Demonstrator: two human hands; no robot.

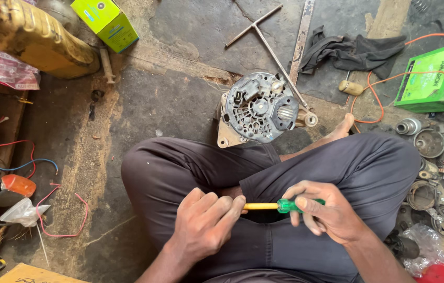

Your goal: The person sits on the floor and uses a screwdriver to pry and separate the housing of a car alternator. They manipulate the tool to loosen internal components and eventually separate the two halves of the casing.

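Note:
I sit cross-legged on a stained concrete floor. My right hand [326,212] grips the green handle of a screwdriver [283,205] that has a yellow shaft. My left hand [206,222] is closed around the shaft's far end, hiding the tip. Both hands hover over my lap in dark trousers. An alternator [260,107], grey metal with a black rear cover, lies on the floor just beyond my knees, untouched.
A T-handle wrench [269,44] and a dark rag [353,52] lie behind the alternator. A green battery [434,78] with orange wire sits at right above several metal motor parts [431,152]. A yellow oil jug [33,36], a green box [105,22] and loose wires [49,209] occupy the left.

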